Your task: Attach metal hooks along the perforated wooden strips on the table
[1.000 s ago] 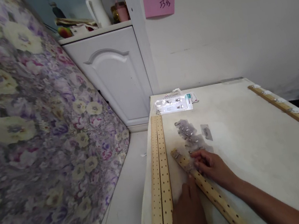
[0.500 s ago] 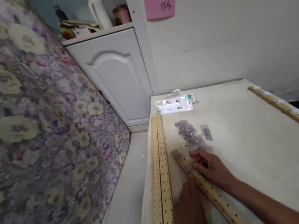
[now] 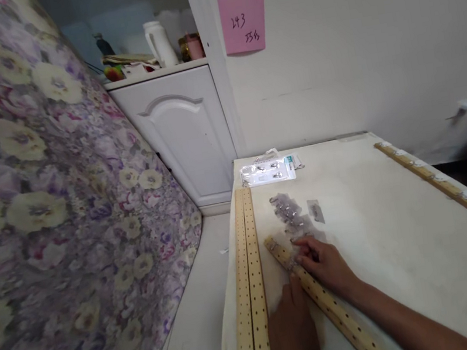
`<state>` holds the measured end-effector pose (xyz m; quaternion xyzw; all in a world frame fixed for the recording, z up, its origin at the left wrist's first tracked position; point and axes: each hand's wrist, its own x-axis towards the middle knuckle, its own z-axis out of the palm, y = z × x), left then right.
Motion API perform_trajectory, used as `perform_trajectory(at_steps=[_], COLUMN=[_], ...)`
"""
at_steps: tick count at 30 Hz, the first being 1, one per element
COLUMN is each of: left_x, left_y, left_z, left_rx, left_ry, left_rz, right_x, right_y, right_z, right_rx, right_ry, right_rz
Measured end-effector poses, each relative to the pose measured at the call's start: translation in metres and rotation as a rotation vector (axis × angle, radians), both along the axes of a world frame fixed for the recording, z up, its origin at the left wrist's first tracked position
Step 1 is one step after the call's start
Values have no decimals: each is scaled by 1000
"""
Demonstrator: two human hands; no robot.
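Left of table point(image 3: 404, 242), beyond its edge: floral fabric point(image 3: 42, 199), sloping, filling that whole side. Behind table's far edge: plain wall point(image 3: 351, 50). Past table's far left corner: white cabinet point(image 3: 183, 135), door closed, white jug point(image 3: 159, 43) on top.

On table, along left edge: paired perforated strips point(image 3: 250, 279), side by side, touching. On table, along right edge: lone wooden strip point(image 3: 444, 189), well apart from the rest. On table, just right of the pair: slanted strip point(image 3: 337, 313), wooden, perforated, lying flat, far end angled toward table's far left, near end running out toward table's front edge.

Right hand point(image 3: 324, 261): over table's left-middle, fingers curled down onto far end of slanted strip, fingertips point(image 3: 302, 256) touching the wood and something clear there. Cannot tell whether anything pinched.

Left hand point(image 3: 291, 331): near table's front edge, between the pair and slanted strip, fingers together and extended, nothing held, fingertip pressed against slanted strip's left side.

Above table's far left corner, on wall: pink note point(image 3: 243, 19), handwritten. On table, at far left corner: blister pack point(image 3: 266, 173), small metal parts inside. On table, between blister pack and right hand: heap of small clear bags point(image 3: 291, 216). Single bag point(image 3: 315, 211) just right of heap, apart.
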<state>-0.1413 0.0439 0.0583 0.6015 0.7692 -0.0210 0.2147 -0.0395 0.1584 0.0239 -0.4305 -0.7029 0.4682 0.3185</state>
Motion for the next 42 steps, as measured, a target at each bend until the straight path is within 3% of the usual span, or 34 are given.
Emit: perform_trajectory(at_steps=[4, 6, 10, 13, 20, 25, 30, 35, 39, 42], left_x=[0, 0, -2, -4, -7, -5, -8, -12, -12, -10], left_y=[-1, -3, -6, -7, -7, -6, -7, -10, -11, -11], left_z=[8, 11, 13, 11, 9, 8, 6, 2, -1, 0], left_rx=[-2, 15, 40, 32, 32, 59, 122, 243, 342, 398], left_ry=[-5, -35, -93, -88, -144, -177, -228, -319, -425, -508], left_rz=[1, 8, 13, 7, -36, -64, -40, -35, -20, 32], right_x=[6, 13, 34, 50, 49, 43, 48, 48, 46, 47], right_y=[-5, -6, 6, 23, 33, 27, 31, 34, 31, 28], right_z=[-1, 1, 6, 4, -4, 0, -1, -1, 6, 10], right_rx=[2, 78, 300, 268, 292, 287, 160, -35, -224, -324], right_ry=[23, -8, -91, -145, -431, -485, -313, 106, 443, 524], right_rz=[-14, -45, -221, -331, -216, -244, -310, -298, -134, 49])
